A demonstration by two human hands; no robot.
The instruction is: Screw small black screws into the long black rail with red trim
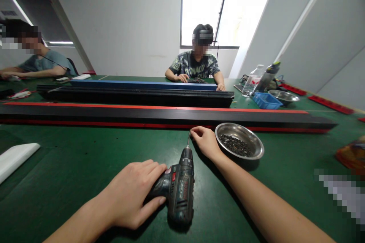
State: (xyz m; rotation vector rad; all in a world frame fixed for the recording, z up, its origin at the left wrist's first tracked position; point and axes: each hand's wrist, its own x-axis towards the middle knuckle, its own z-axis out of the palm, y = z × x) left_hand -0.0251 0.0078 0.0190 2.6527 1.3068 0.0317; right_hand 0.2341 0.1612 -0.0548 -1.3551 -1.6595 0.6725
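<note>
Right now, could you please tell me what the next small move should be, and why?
Probably grip and lift the drill toward the black rail: the left hand only rests on the drill, which lies flat on the table, while the right hand pinches at its bit tip beside the bowl of small dark parts.

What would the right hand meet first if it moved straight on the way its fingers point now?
Most likely the black rail with red edges, just beyond the right hand, whose fingertips sit by the drill bit; the gap is unclear.
</note>
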